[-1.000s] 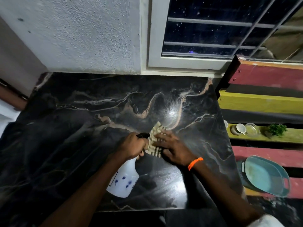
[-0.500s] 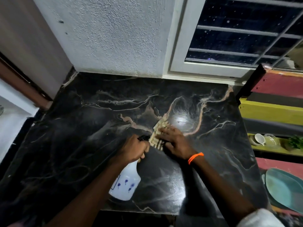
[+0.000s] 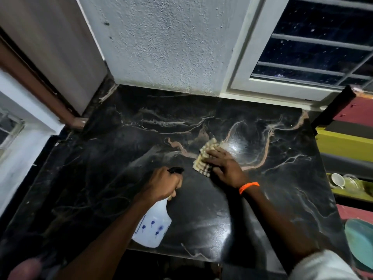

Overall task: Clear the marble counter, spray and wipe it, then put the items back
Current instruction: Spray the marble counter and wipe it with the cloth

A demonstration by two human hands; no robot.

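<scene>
Nearest me, the bottle (image 3: 153, 227) hung in the left hand (image 3: 161, 186), tilted over the counter's front edge, fingers wrapped round its neck and the black nozzle (image 3: 176, 170) pointing forward. It was white plastic with small blue flowers; I judged it light, a little slick if wet, and best gripped at that neck. Beyond it the right hand (image 3: 226, 168) lay flat on the cloth (image 3: 205, 156), fingers spread and pressing down. The cloth was beige, checked and crumpled, soft enough to bunch, so a flat palm suited it. The counter (image 3: 101, 168) was black marble with pale veins, bare and glossy, probably slippery where sprayed.
</scene>
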